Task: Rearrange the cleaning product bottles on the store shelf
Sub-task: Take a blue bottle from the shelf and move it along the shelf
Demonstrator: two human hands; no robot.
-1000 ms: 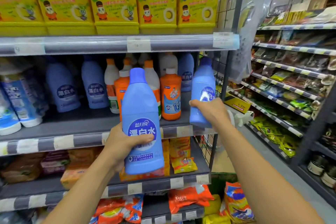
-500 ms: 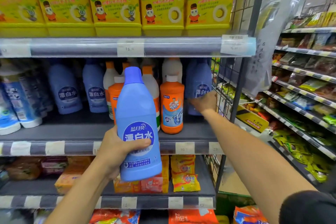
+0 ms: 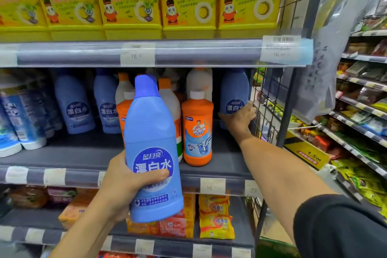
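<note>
My left hand (image 3: 127, 184) grips a blue bleach bottle (image 3: 152, 153) upright in front of the middle shelf (image 3: 209, 184). My right hand (image 3: 238, 121) reaches deep into the shelf's far right end and wraps around a second blue bleach bottle (image 3: 234, 90) standing at the back beside the wire side panel. An orange drain-cleaner bottle (image 3: 198, 130) stands between the two, with more orange and white bottles (image 3: 169, 98) behind it. Two more blue bleach bottles (image 3: 75, 104) stand at the back left.
Yellow detergent tubs (image 3: 188, 0) fill the shelf above. Blue-and-white packs (image 3: 18, 117) sit at the middle shelf's left. Orange and yellow packets (image 3: 215, 216) lie on the shelf below. A wire grid panel (image 3: 270, 111) closes the right end; another aisle's shelves (image 3: 360, 111) lie beyond.
My right hand carried its blue bottle from the shelf's front edge to the back right corner. The left hand's bottle stayed roughly where it was; my view moved closer.
</note>
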